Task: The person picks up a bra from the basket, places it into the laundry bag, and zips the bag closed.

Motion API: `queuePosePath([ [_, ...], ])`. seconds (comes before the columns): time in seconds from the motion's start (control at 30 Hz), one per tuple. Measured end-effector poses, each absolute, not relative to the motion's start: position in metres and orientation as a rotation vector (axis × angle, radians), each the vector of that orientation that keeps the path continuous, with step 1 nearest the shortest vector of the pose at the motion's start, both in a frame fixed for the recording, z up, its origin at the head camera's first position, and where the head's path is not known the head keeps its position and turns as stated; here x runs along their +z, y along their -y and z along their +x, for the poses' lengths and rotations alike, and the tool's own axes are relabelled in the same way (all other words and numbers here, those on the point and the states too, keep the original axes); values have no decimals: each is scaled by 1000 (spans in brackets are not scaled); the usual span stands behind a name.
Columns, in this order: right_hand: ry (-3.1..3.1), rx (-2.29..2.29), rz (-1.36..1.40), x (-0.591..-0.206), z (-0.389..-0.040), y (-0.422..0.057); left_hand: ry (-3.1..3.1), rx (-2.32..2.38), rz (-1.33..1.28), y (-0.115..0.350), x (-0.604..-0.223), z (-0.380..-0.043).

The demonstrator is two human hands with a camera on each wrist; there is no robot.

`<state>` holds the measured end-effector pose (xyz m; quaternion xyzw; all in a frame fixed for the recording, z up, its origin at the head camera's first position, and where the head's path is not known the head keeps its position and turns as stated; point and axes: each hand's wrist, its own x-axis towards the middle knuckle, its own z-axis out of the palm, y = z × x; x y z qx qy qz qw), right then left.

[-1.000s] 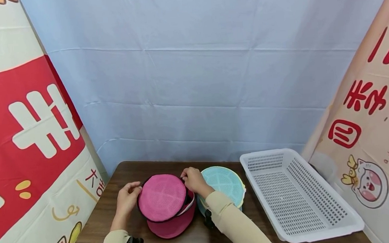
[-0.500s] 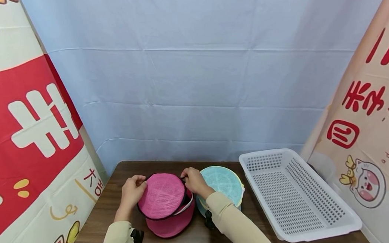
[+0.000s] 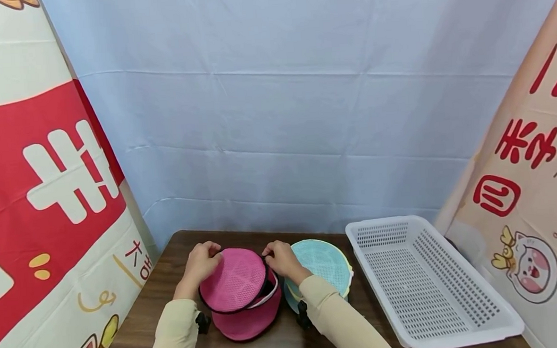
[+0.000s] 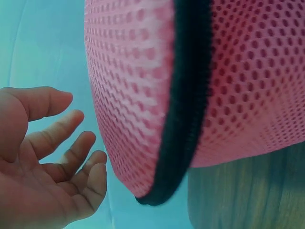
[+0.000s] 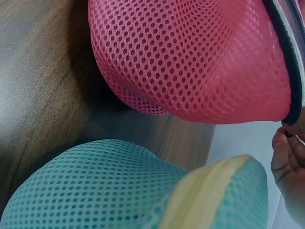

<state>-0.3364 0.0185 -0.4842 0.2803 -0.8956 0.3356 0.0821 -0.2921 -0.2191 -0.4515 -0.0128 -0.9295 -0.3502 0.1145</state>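
A round pink mesh laundry bag (image 3: pixel 234 283) with a dark zipper band stands on the table, its lid partly unzipped and gaping on the right side. My right hand (image 3: pixel 285 261) pinches the zipper edge at the bag's back right; whether a pull tab is between the fingertips cannot be made out. Over the lid's back left edge is my left hand (image 3: pixel 201 266). In the left wrist view its fingers are loosely bent beside the pink mesh, with nothing in them. Right of the pink bag, partly behind my right forearm, sits a light blue mesh laundry bag (image 3: pixel 322 262) with yellow trim.
A white perforated plastic basket (image 3: pixel 378 290) stands at the table's right side. The brown wooden table (image 3: pixel 168 255) ends at a pale blue curtain (image 3: pixel 275 115). Printed cloths hang at left and right.
My left hand has moved right and up along the pink bag's left edge to its back left. The right hand stays at the zipper edge. The view has shifted slightly.
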Motion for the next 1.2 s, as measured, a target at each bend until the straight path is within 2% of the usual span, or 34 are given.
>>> queuePosePath([
  [0.5, 2646, 1065, 816, -483, -334, -16, 2861, -1229, 142, 216, -457, -303],
  [0.73, 2638, 1063, 775, -484, -334, -15, 2876, -1235, 78, 214, -456, -298],
  [1.2, 2627, 1096, 805, -488, -336, -14, 2863, -1484, 210, 213, -467, -303],
])
